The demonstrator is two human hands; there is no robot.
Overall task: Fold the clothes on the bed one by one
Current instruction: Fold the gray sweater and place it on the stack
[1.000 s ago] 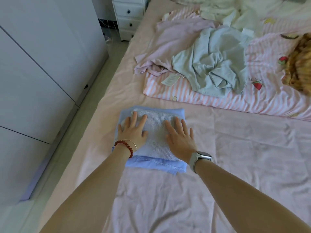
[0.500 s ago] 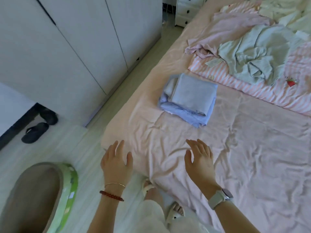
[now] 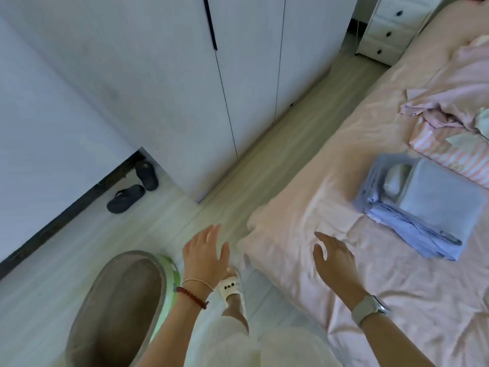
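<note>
Left hand (image 3: 205, 251) and right hand (image 3: 334, 259) hovering, fingers spread

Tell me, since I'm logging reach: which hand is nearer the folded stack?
Right. The right hand hovers over the sheet just left of the folded stack; the left hand hangs beyond the bed edge, above the floor.

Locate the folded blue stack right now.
In the head view the folded blue stack lies on the pink bed sheet at right, just below the striped pink quilt, up and right of the right hand.
</note>
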